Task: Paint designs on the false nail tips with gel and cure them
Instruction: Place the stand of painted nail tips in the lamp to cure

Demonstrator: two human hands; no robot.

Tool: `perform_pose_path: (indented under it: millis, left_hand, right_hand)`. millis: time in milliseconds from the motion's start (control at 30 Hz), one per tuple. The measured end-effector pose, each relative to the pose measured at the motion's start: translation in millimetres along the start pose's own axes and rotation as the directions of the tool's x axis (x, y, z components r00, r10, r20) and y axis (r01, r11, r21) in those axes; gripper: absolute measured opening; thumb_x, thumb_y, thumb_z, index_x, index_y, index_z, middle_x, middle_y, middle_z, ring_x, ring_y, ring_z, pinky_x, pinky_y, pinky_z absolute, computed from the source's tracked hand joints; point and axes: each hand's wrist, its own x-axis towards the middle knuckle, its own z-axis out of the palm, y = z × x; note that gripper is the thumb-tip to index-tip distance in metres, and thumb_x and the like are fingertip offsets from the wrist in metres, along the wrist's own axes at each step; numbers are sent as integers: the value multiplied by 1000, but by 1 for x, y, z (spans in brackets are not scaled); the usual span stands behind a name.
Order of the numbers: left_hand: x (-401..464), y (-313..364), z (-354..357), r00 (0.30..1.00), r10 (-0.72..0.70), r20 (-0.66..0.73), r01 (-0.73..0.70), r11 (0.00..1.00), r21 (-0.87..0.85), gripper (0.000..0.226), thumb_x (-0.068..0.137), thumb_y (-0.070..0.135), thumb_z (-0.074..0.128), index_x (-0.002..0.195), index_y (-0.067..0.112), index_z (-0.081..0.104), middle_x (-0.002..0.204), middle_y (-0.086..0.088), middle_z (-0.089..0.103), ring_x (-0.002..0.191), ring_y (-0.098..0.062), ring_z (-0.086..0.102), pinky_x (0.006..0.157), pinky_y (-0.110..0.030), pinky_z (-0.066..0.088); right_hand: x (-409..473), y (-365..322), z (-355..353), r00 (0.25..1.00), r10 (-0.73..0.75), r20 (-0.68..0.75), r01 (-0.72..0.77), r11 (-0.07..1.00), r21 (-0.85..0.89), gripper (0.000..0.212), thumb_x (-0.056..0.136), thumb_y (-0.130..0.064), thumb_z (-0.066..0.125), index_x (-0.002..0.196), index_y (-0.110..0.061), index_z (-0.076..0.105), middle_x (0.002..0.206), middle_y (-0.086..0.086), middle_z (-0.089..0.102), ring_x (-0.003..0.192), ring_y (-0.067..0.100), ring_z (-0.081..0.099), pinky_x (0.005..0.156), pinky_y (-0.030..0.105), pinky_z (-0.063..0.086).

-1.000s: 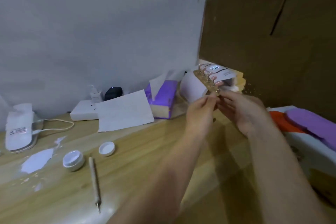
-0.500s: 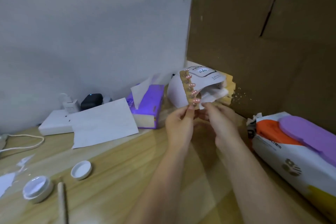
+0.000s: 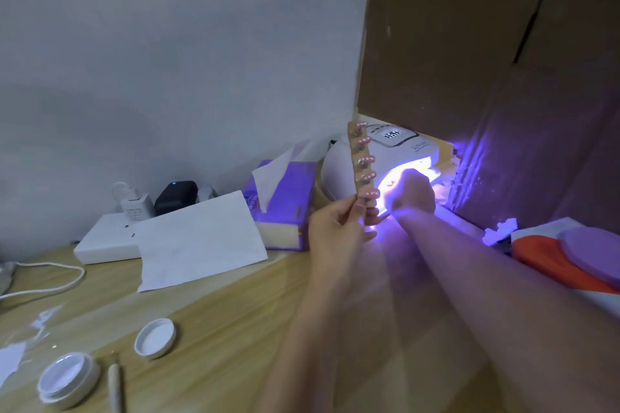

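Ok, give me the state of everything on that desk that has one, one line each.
Curing lamp: lit, violet glow, display on.
Nail strip: upright, held outside the lamp.
Left hand: grips the strip's lower end.
Right hand: at the lamp mouth; grip unclear.
Gel jar: open.
Lid: off, inside up.
Tissue box: open, tissue out.

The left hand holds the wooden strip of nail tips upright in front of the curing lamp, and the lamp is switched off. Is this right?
Not quite. The head view shows the curing lamp lit, glowing violet. The left hand does hold the wooden strip of nail tips upright in front of it.
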Motion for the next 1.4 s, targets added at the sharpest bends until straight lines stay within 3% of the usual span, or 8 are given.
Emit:
perform_pose_path:
  millis: [167,333,500,600,933,1100,1233,1400]
  left_hand:
    - [-4,1,4,997,45,68,-46,999,16,31,93,7,49,73,24,66,51,15,62,54,5,58,50,-11,47]
    - [-11,0,7,984,59,168,-70,996,63,30,91,5,52,71,21,68,50,11,62,50,1,56,51,-13,48]
    - [-13,0,6,980,-17,196,3,997,72,33,90,0,49,66,17,65,47,8,60,44,0,53,48,-13,47]
    - [-11,1,5,972,-84,218,69,995,75,35,90,2,49,60,14,62,45,6,60,41,0,52,45,-13,47]
    - [-9,4,9,929,-277,247,266,961,76,28,91,10,50,65,10,59,48,3,62,42,-5,54,40,-20,43]
    - [-8,1,12,897,-385,219,383,922,51,23,91,12,52,70,9,58,53,1,64,42,-4,54,35,-17,43]
    - [-8,0,15,898,-401,179,400,916,45,24,92,11,51,70,9,58,54,0,62,42,-4,54,36,-17,44]
    - [-7,-4,19,902,-404,151,385,912,139,28,94,17,49,68,9,56,61,-5,57,38,-2,51,34,-16,41]
  right_hand:
    - [-6,13,-6,999,9,-32,-8,1000,23,18,86,-10,51,89,5,62,96,23,65,91,35,62,67,30,40]
    - [-26,25,-22,1000,14,28,-11,994,-110,11,85,-15,53,86,-5,57,97,15,63,92,32,61,65,28,35]
    - [-34,29,-27,996,79,28,-73,982,-173,30,88,-26,50,107,-4,56,110,13,61,104,31,58,72,28,35]
    - [-35,30,-26,992,123,1,-121,982,-145,34,86,-34,53,105,-7,59,108,15,63,103,34,58,87,37,44]
    - [-32,36,-28,989,145,13,-141,976,-166,19,95,-14,46,104,-7,61,108,15,62,101,29,59,78,33,43]
    - [-40,40,-39,983,46,177,-86,970,226,20,88,-6,48,95,-2,66,92,14,63,78,26,56,66,31,43]
    - [-47,26,-45,881,155,447,-383,788,482,23,90,-5,41,73,-10,57,61,5,51,51,15,45,41,19,37]
    - [-49,30,-51,749,127,650,-581,598,552,26,95,-13,42,72,-13,55,57,0,48,48,8,40,30,12,32]
